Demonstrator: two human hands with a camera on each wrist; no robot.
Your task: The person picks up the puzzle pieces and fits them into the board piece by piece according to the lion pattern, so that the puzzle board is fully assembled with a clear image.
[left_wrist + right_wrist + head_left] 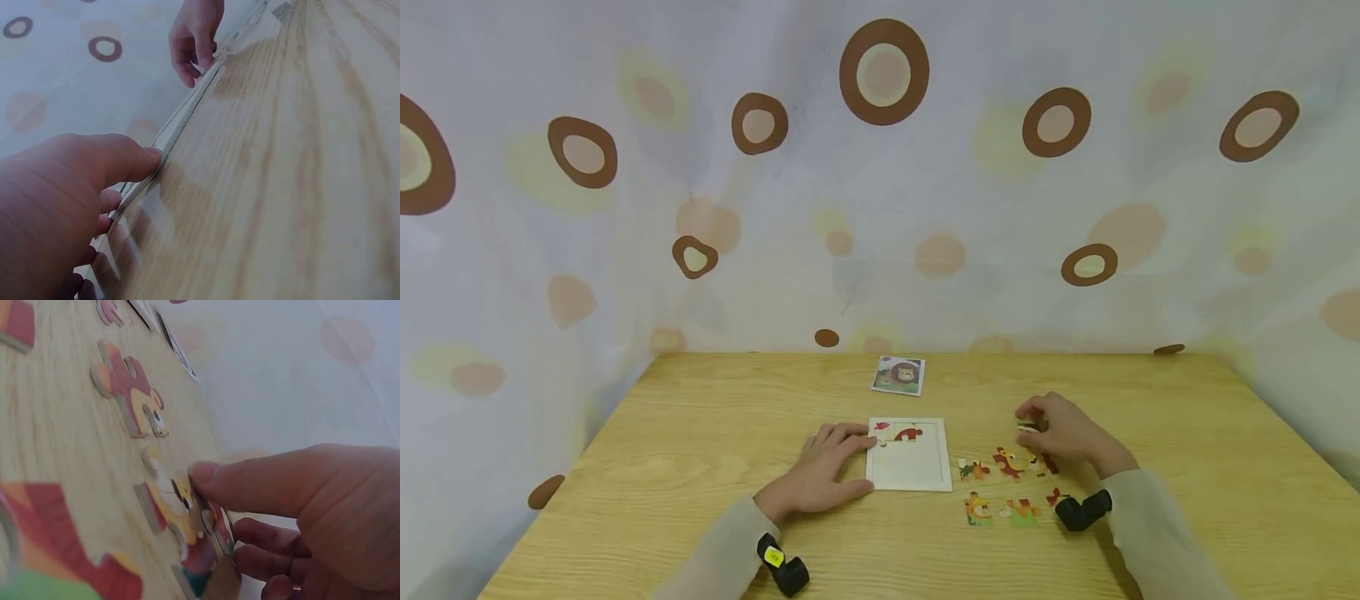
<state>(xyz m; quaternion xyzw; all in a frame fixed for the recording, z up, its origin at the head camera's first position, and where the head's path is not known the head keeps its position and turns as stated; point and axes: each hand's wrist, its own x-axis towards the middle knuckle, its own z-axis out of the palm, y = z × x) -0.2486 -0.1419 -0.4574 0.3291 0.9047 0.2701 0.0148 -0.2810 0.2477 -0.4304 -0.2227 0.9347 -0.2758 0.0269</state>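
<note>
Between the thumb and fingers of the right hand (pixel 1067 429) sits a puzzle piece (pixel 1028 427), mostly hidden behind them, at the far side of the loose pieces. It should be light and stiff, being thin board, with little risk of slipping; the knobs look like the weak spots, so the broad body or straight edges seem the better place to take hold. The right grip is a narrow pinch, thumb on one side and fingertips on the other, with the piece right at the tips; whether its lower edge touches the bench (pixel 700 425) cannot be told. Just below the hand lie the loose pieces in two rough rows, an upper row (pixel 1007 465) partly covered by the hand and a lower row (pixel 977 508) nearer the person. Left of these is a white tray (pixel 912 468), with fitted pieces (pixel 907 434) in its upper left part and the rest of its floor bare. The left hand (pixel 823 475) rests with spread thumb and fingers against the tray's left edge, holding no piece. Beyond the tray lies a lion picture card (pixel 898 377), and behind the bench hangs a spotted cloth (pixel 880 192).
</note>
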